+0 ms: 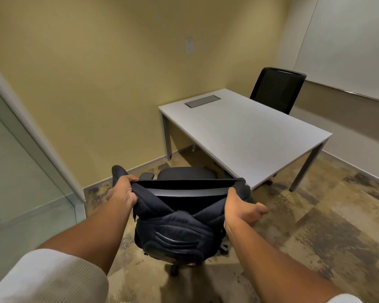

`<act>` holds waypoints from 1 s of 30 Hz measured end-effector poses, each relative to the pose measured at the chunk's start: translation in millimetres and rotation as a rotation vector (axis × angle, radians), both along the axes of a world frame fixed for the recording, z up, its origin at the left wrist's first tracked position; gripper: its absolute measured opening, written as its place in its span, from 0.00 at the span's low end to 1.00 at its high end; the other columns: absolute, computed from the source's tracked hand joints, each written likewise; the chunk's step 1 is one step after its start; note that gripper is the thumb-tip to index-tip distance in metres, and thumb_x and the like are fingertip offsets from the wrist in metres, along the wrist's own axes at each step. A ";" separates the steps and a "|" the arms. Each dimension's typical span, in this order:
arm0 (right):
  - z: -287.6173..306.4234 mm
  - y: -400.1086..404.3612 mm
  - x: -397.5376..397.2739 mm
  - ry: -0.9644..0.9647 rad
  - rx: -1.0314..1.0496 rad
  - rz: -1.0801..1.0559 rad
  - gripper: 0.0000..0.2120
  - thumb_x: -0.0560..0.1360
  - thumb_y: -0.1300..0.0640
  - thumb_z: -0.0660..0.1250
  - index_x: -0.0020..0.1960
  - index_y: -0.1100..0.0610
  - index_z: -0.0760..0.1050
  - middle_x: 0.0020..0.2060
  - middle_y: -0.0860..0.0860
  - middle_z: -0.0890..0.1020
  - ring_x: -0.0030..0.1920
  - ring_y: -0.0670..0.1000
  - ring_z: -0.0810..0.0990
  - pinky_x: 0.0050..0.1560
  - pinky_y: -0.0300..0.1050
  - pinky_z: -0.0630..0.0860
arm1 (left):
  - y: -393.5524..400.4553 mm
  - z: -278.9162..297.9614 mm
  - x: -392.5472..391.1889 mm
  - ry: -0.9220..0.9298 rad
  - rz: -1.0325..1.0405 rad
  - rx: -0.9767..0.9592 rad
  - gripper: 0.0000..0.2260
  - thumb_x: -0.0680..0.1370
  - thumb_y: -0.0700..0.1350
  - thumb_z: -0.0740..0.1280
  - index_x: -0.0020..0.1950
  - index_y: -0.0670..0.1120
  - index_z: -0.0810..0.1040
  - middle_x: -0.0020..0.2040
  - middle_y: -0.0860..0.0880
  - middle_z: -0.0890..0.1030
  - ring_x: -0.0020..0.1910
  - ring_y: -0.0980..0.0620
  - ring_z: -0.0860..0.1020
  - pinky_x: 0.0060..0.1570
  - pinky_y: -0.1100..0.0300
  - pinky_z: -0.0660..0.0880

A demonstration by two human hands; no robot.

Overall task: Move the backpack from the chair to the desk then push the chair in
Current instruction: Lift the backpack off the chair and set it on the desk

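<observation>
**Navy backpack hung on the chair back, both hands at its straps**

Cream ribbed sleeves (46, 278) framed the nearest edge, with both bare forearms reaching forward. Just beyond them the backpack (175, 232) hung off the rear of the black chair (186, 174), its padded straps looped over the top of the backrest. The left hand (124, 191) was clenched around the left strap where it bent over the backrest corner. The right hand (239, 207) pressed against the right strap with thumb raised and fingers half curled; whether it truly gripped was unclear. The chair stood pulled out on the mottled brown floor (315, 226), its seat near the corner of the white desk (249, 136). Beyond the desk stood a second black chair (276, 90) near a whiteboard (348, 44).
</observation>
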State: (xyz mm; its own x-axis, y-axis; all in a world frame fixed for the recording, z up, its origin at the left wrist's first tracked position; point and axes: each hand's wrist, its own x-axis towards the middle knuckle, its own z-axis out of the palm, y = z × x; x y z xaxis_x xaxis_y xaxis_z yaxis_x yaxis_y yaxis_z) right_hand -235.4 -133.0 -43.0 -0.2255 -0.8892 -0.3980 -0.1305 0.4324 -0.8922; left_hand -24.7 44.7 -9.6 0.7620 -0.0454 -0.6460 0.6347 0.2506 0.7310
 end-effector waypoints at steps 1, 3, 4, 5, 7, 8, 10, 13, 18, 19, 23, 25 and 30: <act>-0.8 2.6 -0.7 0.016 -0.007 -0.012 0.36 0.60 0.44 0.79 0.58 0.54 0.62 0.58 0.57 0.74 0.54 0.64 0.79 0.51 0.56 0.75 | 1.9 -2.9 -2.6 -0.012 0.043 -0.005 0.17 0.67 0.32 0.69 0.53 0.41 0.70 0.55 0.42 0.78 0.50 0.42 0.81 0.55 0.43 0.79; -2.2 10.0 -2.3 0.055 -0.031 -0.021 0.36 0.60 0.44 0.79 0.59 0.54 0.63 0.54 0.53 0.70 0.53 0.64 0.79 0.49 0.57 0.74 | 6.6 -3.9 -10.1 -0.034 0.107 0.004 0.21 0.63 0.32 0.73 0.54 0.39 0.73 0.56 0.41 0.81 0.50 0.40 0.83 0.52 0.41 0.80; -3.2 15.0 -2.6 0.070 -0.043 -0.021 0.36 0.60 0.43 0.78 0.58 0.54 0.63 0.52 0.51 0.68 0.53 0.64 0.78 0.47 0.55 0.73 | 9.2 -2.8 -13.5 -0.042 0.135 0.013 0.24 0.62 0.34 0.75 0.56 0.38 0.75 0.56 0.40 0.81 0.49 0.41 0.83 0.51 0.41 0.81; -4.0 20.2 -2.8 0.081 -0.050 -0.017 0.36 0.60 0.43 0.78 0.58 0.54 0.63 0.51 0.51 0.66 0.52 0.64 0.78 0.45 0.54 0.71 | 13.0 -3.3 -14.5 -0.041 0.164 0.024 0.28 0.60 0.36 0.77 0.59 0.36 0.76 0.55 0.40 0.82 0.48 0.41 0.84 0.50 0.41 0.81; -5.8 30.6 -3.5 0.117 -0.056 0.005 0.36 0.60 0.41 0.77 0.58 0.55 0.64 0.51 0.52 0.67 0.51 0.65 0.78 0.45 0.56 0.72 | 23.8 -6.5 -17.5 -0.017 0.221 0.018 0.31 0.59 0.42 0.79 0.60 0.36 0.78 0.52 0.42 0.84 0.45 0.42 0.84 0.48 0.42 0.82; -7.2 36.5 -3.7 0.149 -0.060 0.029 0.37 0.60 0.41 0.76 0.59 0.55 0.64 0.53 0.54 0.69 0.51 0.65 0.78 0.46 0.58 0.74 | 31.1 -9.5 -19.6 -0.018 0.242 0.015 0.30 0.60 0.46 0.79 0.58 0.37 0.79 0.50 0.43 0.84 0.44 0.42 0.84 0.47 0.43 0.82; -10.0 43.5 -4.0 0.211 -0.071 0.097 0.38 0.60 0.40 0.76 0.61 0.56 0.65 0.58 0.56 0.70 0.52 0.66 0.78 0.50 0.60 0.76 | 42.4 -15.9 -24.9 -0.022 0.233 0.045 0.24 0.64 0.51 0.77 0.54 0.39 0.81 0.48 0.45 0.84 0.43 0.44 0.83 0.46 0.49 0.82; -10.0 56.0 -2.8 0.251 -0.057 0.228 0.37 0.63 0.42 0.75 0.64 0.56 0.65 0.63 0.57 0.69 0.56 0.65 0.77 0.56 0.64 0.76 | 60.3 -23.4 -28.6 -0.029 0.136 0.068 0.12 0.70 0.50 0.71 0.46 0.43 0.79 0.44 0.45 0.83 0.38 0.44 0.81 0.38 0.53 0.77; -4.0 82.2 3.2 0.347 -0.065 0.409 0.36 0.64 0.41 0.74 0.64 0.56 0.65 0.63 0.57 0.70 0.57 0.65 0.77 0.61 0.63 0.73 | 83.4 -23.2 -27.6 -0.042 -0.129 0.144 0.11 0.77 0.49 0.65 0.49 0.43 0.81 0.37 0.45 0.81 0.33 0.45 0.78 0.32 0.56 0.72; -2.7 88.1 5.9 0.356 -0.062 0.435 0.36 0.64 0.42 0.74 0.64 0.56 0.65 0.63 0.57 0.70 0.58 0.65 0.77 0.60 0.62 0.74 | 88.0 -23.8 -26.9 -0.049 -0.174 0.162 0.12 0.78 0.50 0.64 0.48 0.43 0.82 0.36 0.44 0.82 0.33 0.45 0.79 0.32 0.57 0.72; -1.0 106.8 19.5 0.358 -0.019 0.582 0.37 0.64 0.43 0.76 0.65 0.58 0.65 0.64 0.60 0.71 0.58 0.65 0.77 0.49 0.53 0.73 | 107.0 -26.5 -24.4 -0.095 -0.233 0.294 0.13 0.76 0.51 0.65 0.45 0.42 0.82 0.40 0.42 0.85 0.40 0.42 0.82 0.40 0.53 0.74; -2.7 114.6 26.8 0.375 0.001 0.691 0.39 0.62 0.44 0.77 0.66 0.58 0.65 0.64 0.60 0.74 0.59 0.64 0.77 0.51 0.52 0.75 | 116.1 -29.0 -24.2 -0.116 -0.237 0.350 0.12 0.75 0.51 0.66 0.44 0.43 0.82 0.40 0.43 0.84 0.41 0.43 0.82 0.42 0.52 0.75; 0.9 138.8 46.0 0.368 -0.003 1.070 0.41 0.58 0.42 0.78 0.66 0.55 0.68 0.62 0.55 0.77 0.58 0.57 0.78 0.48 0.48 0.76 | 140.7 -35.3 -21.8 -0.174 -0.231 0.515 0.13 0.73 0.53 0.66 0.47 0.43 0.81 0.45 0.43 0.84 0.43 0.43 0.81 0.47 0.49 0.78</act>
